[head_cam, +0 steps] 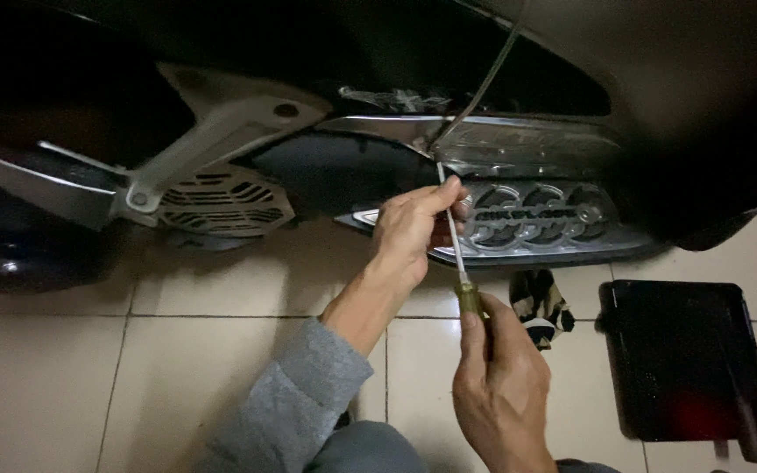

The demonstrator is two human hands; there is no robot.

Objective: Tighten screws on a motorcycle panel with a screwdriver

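My right hand [501, 385] is closed around the yellow handle of a long screwdriver [454, 229], whose thin metal shaft points up to the silver side cover [527, 149] of a dark scooter. My left hand [413, 226], in a grey sleeve, pinches the shaft near its middle with fingertips and thumb, just in front of the vented grey engine cover [545, 215]. The tip meets the cover's edge, where a thin cable [484, 79] runs upward.
A black tray [685, 359] lies on the white floor tiles [177, 368] at the right. A crumpled dark-and-light rag [541, 302] lies beside it. A silver bracket [221, 123] and a slotted guard [221, 203] sit at the left under the scooter body.
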